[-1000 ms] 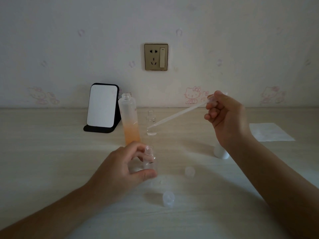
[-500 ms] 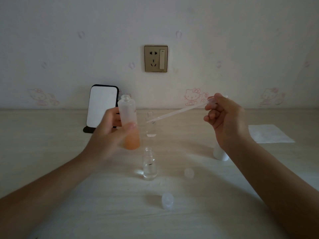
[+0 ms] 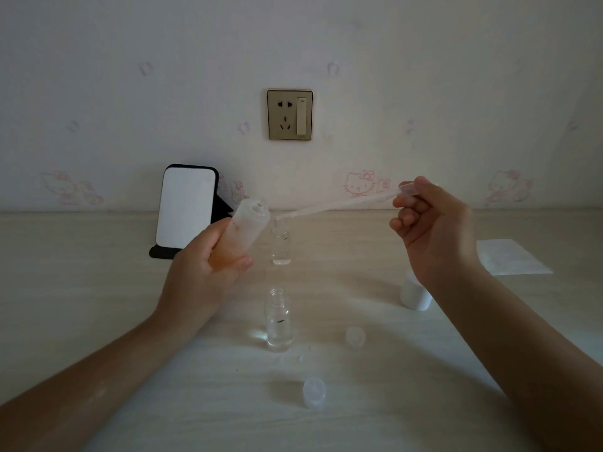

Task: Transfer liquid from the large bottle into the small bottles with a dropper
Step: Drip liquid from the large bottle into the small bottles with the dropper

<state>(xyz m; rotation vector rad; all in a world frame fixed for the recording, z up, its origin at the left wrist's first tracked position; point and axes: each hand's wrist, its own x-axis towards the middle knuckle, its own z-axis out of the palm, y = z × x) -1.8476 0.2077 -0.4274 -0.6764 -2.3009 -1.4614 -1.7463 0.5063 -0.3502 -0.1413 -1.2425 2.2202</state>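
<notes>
Now that the left hand [image 3: 208,265] has left the small clear glass bottle [image 3: 278,321] and lifted the tall frosted bottle of orange liquid [image 3: 249,223], its fingers wrap the tilted body, mouth just beside the tip of the thin clear plastic dropper [image 3: 336,205] pinched between fingertips of the right hand [image 3: 434,233]: refilling likely follows.

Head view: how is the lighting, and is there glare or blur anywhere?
Head view: dim overall, darker toward the corners; a bright glint sits beside the base of the near small bottle; the mirror shows flat white; the dropper and large bottle look slightly soft.
</notes>
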